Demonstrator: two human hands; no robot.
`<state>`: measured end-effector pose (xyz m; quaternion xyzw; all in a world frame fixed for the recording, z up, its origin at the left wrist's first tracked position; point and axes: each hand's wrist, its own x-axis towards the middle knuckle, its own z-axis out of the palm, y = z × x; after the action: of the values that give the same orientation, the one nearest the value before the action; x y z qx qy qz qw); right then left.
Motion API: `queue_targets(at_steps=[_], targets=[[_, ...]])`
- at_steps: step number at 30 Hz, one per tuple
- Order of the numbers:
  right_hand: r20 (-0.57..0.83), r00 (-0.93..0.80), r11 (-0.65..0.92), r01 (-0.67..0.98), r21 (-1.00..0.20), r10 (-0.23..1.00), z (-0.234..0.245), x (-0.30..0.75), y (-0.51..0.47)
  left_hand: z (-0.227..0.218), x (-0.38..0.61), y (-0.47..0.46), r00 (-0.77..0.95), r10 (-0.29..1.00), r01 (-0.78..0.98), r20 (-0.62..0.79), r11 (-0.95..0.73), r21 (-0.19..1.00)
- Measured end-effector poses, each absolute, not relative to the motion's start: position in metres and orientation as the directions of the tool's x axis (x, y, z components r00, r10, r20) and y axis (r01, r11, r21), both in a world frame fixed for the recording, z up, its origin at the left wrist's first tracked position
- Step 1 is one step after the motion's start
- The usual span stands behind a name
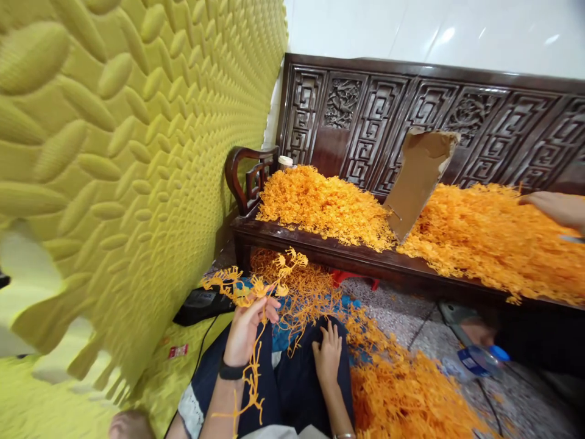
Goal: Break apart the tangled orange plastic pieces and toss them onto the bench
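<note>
My left hand (247,326) is closed around a thin branching orange plastic strand (256,366). Clusters of small flower-like pieces spread from its top, and its bare stem hangs down past my wrist. My right hand (328,356) rests on my knee, fingers apart, with nothing in it. Beyond my hands, a heap of bare orange stems (315,299) lies on the floor over blue sheeting. Close to my right leg is a larger pile of similar orange strands (402,390).
A dark carved wooden bench (292,241) bears heaps of orange pieces (324,201), split by a cardboard sheet (418,177). Another person's hand (555,207) is at the right heap. A yellow embossed foam panel (150,152) stands left. A bottle (479,360) lies on the floor.
</note>
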<state>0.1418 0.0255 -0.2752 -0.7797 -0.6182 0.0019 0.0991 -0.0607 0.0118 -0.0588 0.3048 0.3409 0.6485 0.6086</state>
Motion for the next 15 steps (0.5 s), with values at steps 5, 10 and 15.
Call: queue_targets(at_steps=[5,10,15], targets=[[0.163,0.336,-0.315,0.938,-0.142,0.928,-0.272,0.125,0.043,-0.065,-0.053,0.014,-0.011,1.0,-0.56,0.001,-0.007,0.828],[0.139,0.302,-0.285,0.95,-0.13,0.943,-0.271,0.119,0.046,-0.066,-0.051,0.013,-0.006,1.0,-0.555,0.005,-0.008,0.832],[0.095,0.275,-0.256,0.951,-0.173,0.957,-0.266,0.122,0.044,-0.065,-0.054,0.011,-0.018,1.0,-0.556,0.015,-0.023,0.831]])
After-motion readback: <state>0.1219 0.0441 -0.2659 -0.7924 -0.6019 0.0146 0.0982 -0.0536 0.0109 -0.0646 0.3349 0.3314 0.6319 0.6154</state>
